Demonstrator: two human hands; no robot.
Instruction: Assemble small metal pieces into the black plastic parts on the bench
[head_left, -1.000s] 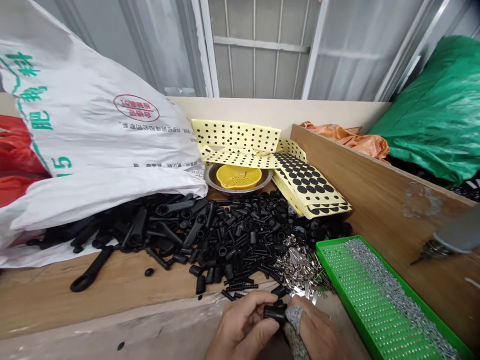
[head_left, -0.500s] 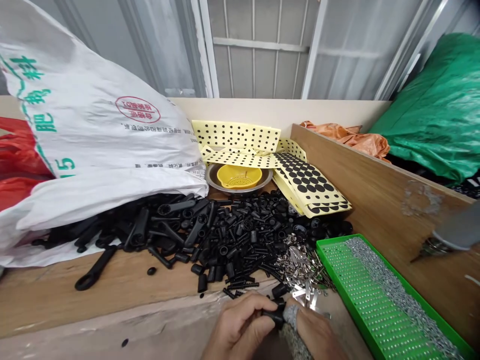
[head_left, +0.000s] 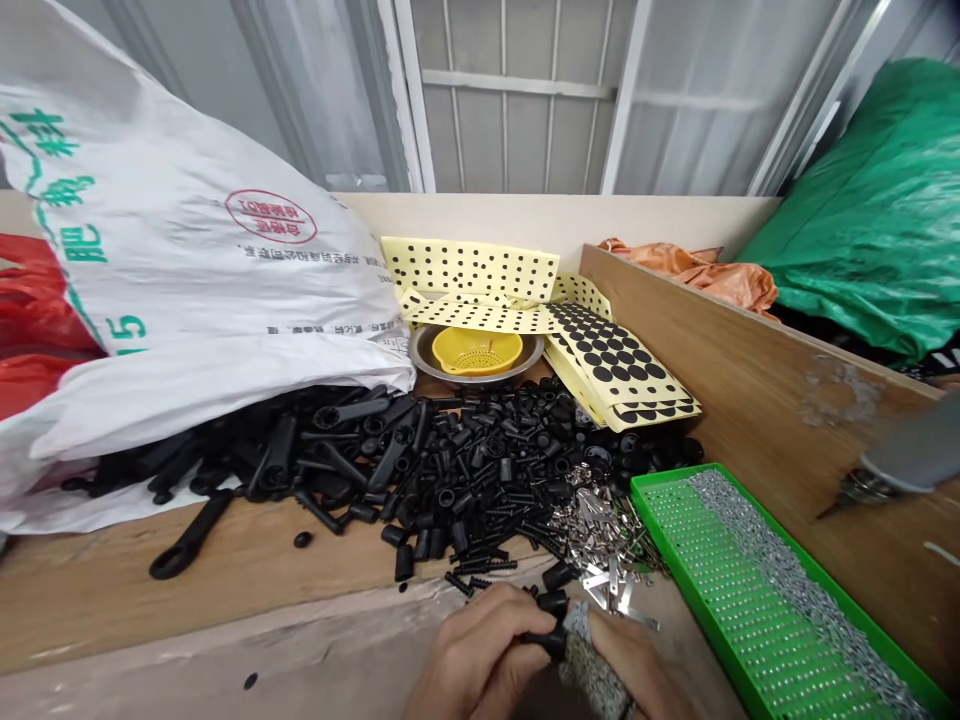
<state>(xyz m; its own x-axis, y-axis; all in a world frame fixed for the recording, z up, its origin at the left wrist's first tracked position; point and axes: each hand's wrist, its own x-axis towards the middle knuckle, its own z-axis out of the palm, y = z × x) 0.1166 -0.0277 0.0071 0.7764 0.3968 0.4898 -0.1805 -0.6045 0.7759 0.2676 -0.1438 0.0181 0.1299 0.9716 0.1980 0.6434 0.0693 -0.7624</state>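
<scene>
My left hand (head_left: 480,650) is closed at the bottom centre, pinching a small black plastic cylinder (head_left: 553,642) between thumb and fingers. Facing it, my right hand (head_left: 637,660) is closed around a grey speckled piece (head_left: 596,675) whose kind I cannot make out. The speckled piece meets the end of the black cylinder, or lies right against it. Just beyond the fingers lie more black plastic cylinders (head_left: 559,574) and a heap of small metal strips (head_left: 606,530). Part of both held things is hidden by my fingers.
A pile of black plastic parts (head_left: 450,460) covers the middle. Right of it stands a green tray (head_left: 645,490) of small screws, with a screwdriver tip (head_left: 855,490) above it. Behind are a yellow strainer (head_left: 477,350), dotted sticker sheets (head_left: 480,268) and a white sack (head_left: 187,200).
The view has shifted slightly. The grey speckled piece shows more between my hands and has moved slightly in my right hand. My left hand still pinches the black cylinder.
</scene>
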